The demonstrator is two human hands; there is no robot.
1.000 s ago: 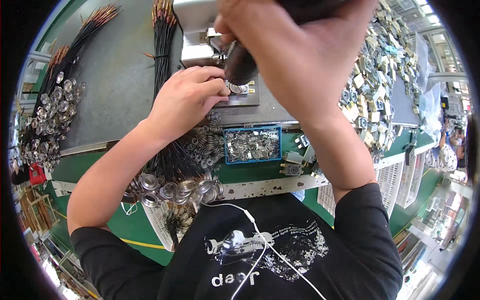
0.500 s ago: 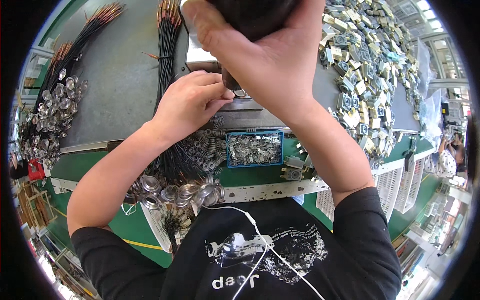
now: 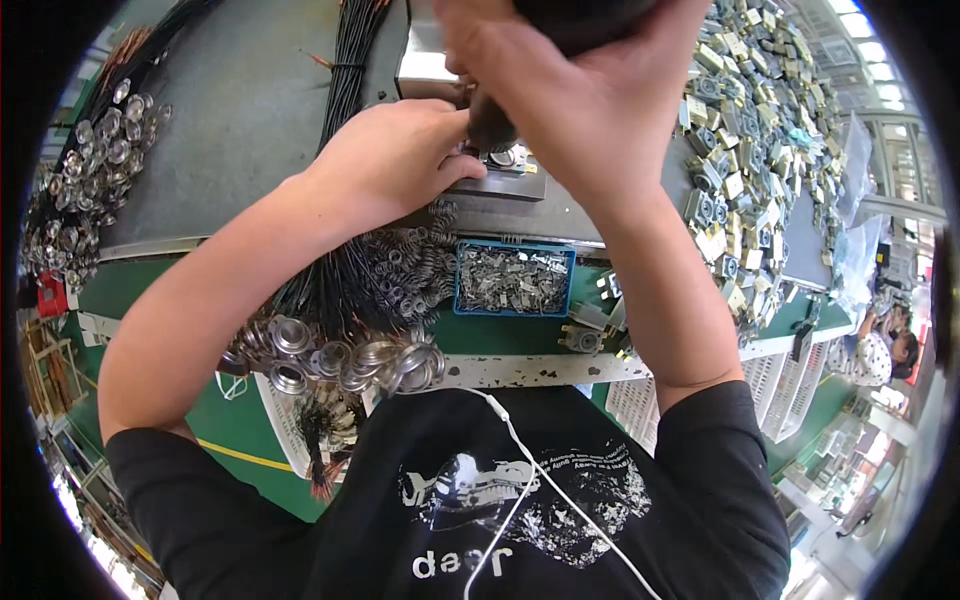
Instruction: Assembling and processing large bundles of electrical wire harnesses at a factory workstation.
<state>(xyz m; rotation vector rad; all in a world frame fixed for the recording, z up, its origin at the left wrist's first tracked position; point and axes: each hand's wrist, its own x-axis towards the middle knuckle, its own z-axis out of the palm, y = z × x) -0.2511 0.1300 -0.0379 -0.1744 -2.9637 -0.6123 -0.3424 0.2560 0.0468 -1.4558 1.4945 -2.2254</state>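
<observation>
Gripped in my right hand [image 3: 605,115] is a black power screwdriver [image 3: 585,22], its thick body cut off by the top edge. The tool's tapered dark nose points down at a small part with a round metal piece [image 3: 505,157], seated on a flat metal block [image 3: 522,186]. My left hand [image 3: 395,150] rests beside the nose, its fingers closed together at the part's left side. What those fingers pinch is hidden behind the hand and the tool. A shiny metal box [image 3: 425,65] stands just beyond my left fingers.
A blue tray [image 3: 515,314] of small metal clips sits at the bench's near edge, with loose springs [image 3: 415,265] beside it. Black wires [image 3: 350,90] and round metal caps [image 3: 290,335] lie left. Pale block-shaped parts [image 3: 735,190] heap up right. White baskets [image 3: 785,390] stand below.
The view has shifted a little, so the bench appears higher and slightly further right. My right hand still holds the tool over the part, and my left fingers stay beside its nose.
</observation>
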